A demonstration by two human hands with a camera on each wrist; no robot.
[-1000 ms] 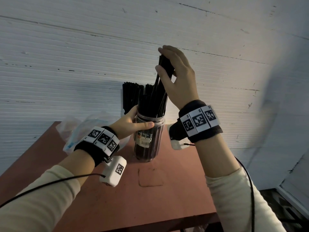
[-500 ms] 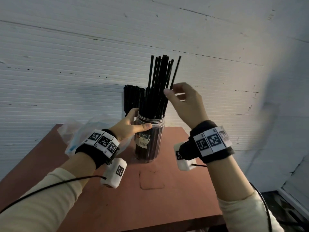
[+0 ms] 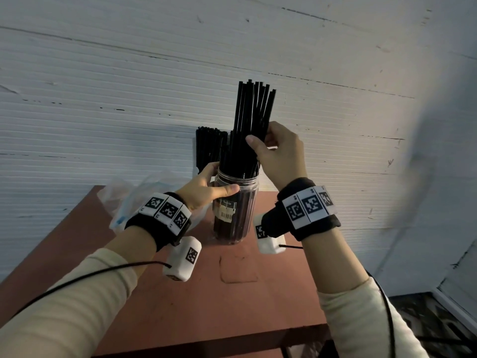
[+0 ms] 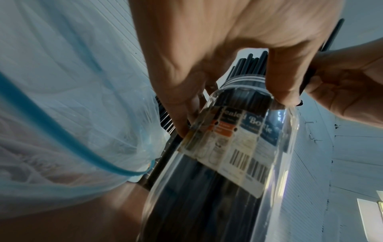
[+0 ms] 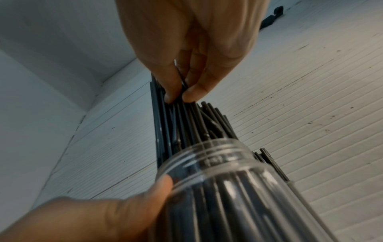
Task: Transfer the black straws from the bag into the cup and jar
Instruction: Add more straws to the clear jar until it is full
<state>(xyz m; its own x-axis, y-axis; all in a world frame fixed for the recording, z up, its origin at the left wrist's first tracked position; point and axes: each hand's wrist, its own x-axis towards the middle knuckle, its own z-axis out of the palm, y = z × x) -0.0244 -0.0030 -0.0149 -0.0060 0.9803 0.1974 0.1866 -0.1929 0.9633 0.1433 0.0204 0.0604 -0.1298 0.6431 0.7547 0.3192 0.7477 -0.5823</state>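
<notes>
A clear plastic jar (image 3: 233,215) packed with black straws stands on the table. My left hand (image 3: 209,188) grips it just under the rim, thumb in front. A tall bunch of black straws (image 3: 254,109) sticks up out of the jar. My right hand (image 3: 275,151) pinches that bunch partway up, between thumb and fingers. The right wrist view shows the fingertips (image 5: 190,96) closed on the straws (image 5: 186,124) above the jar's rim (image 5: 217,157). A second bunch of straws (image 3: 210,146) stands behind the jar; its cup is mostly hidden. The thin plastic bag (image 3: 129,200) lies to the left.
The reddish-brown table (image 3: 180,306) stands right against a white ribbed wall (image 3: 103,99). Its front edge runs across the bottom of the head view, and its right edge lies just past my right wrist. The bag (image 4: 62,98) crowds my left hand.
My right hand left the tips of the straws, came down beside the bunch, and now pinches it partway up. My left hand has stayed on the jar.
</notes>
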